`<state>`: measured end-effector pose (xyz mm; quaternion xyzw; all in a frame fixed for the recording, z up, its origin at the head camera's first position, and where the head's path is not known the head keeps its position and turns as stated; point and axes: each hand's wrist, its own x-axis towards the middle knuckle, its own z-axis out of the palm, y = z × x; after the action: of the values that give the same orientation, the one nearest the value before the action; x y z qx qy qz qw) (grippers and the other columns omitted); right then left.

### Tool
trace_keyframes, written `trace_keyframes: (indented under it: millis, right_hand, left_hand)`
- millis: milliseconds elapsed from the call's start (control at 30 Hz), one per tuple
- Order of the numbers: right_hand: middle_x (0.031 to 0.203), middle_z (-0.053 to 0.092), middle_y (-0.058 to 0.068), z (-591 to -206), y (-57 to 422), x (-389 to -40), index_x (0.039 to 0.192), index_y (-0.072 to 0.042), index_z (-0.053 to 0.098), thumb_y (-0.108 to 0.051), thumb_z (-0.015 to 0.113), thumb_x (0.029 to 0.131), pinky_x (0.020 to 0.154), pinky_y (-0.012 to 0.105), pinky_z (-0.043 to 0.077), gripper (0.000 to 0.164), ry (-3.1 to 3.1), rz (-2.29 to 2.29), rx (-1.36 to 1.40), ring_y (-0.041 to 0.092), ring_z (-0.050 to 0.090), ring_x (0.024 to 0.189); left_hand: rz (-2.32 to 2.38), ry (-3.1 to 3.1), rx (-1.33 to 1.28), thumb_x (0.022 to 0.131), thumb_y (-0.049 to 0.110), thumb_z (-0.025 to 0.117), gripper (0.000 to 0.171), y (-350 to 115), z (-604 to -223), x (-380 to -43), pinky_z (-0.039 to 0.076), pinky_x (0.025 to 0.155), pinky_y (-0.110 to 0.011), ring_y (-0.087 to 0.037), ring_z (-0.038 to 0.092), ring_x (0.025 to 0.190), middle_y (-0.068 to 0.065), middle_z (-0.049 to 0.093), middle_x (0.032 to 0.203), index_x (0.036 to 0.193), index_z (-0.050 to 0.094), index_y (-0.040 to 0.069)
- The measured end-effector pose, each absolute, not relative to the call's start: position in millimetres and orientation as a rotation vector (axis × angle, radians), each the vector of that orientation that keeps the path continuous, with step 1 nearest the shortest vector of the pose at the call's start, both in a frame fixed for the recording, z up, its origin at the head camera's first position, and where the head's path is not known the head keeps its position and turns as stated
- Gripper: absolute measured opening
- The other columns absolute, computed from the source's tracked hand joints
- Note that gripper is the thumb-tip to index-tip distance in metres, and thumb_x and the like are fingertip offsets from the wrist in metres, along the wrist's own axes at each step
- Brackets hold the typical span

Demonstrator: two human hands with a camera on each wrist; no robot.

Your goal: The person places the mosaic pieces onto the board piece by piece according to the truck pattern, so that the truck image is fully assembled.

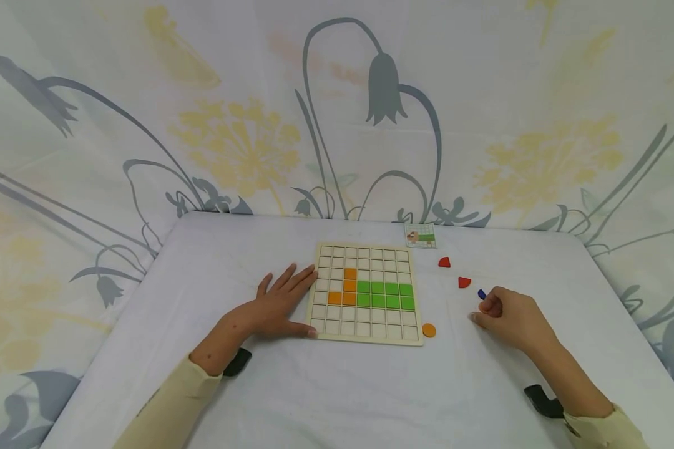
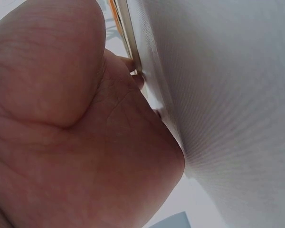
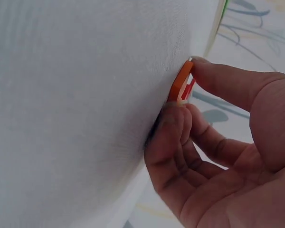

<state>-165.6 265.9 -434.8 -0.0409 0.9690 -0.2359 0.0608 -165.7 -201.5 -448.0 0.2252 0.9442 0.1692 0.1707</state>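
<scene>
My left hand lies spread on the cloth, with fingertips and thumb at the left edge of a square wooden grid board. Orange tiles and a double row of green tiles fill part of its grid. To the right of the board, my right hand pinches a small orange piece between thumb and fingers, low over the cloth. Its full outline is hidden by the fingers. A dark blue piece lies right beside those fingers.
Two red quarter-round pieces lie between board and right hand. An orange disc sits by the board's lower right corner. Behind the board is a small pattern card. A flower-printed curtain rises at the table's back.
</scene>
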Motion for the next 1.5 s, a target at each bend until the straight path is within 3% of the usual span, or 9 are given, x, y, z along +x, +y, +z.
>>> trace_keyframes:
  millis: [400,900,1500]
  right_hand:
    - [0.089,0.071,0.004,-432,266,-162,0.099,0.0,0.073,-0.013,0.084,0.089,0.073,0.037,0.054,0.02,2.934,-0.702,-0.228,0.022,0.064,0.083]
    - [0.085,0.061,0.005,-432,249,-159,0.098,-0.001,0.06,-0.004,0.082,0.089,0.069,0.035,0.049,0.024,2.884,-0.717,-0.259,0.022,0.055,0.08]
    - [0.084,0.063,0.002,-421,181,-166,0.098,-0.006,0.063,0.001,0.076,0.091,0.068,0.031,0.05,0.016,2.874,-0.897,-0.409,0.018,0.057,0.077]
  left_hand:
    - [0.476,2.686,0.645,0.09,0.064,0.077,0.116,-202,-450,-166,-0.001,0.125,-0.07,-0.032,-0.008,0.165,0.002,0.002,0.18,0.173,0.011,0.018]
    - [0.481,2.684,0.643,0.089,0.064,0.078,0.116,-203,-450,-167,-0.002,0.125,-0.07,-0.032,-0.008,0.165,0.002,0.002,0.18,0.173,0.011,0.018]
    - [0.487,2.686,0.642,0.089,0.065,0.078,0.117,-203,-452,-167,-0.002,0.125,-0.07,-0.031,-0.009,0.165,0.003,0.002,0.18,0.173,0.011,0.02]
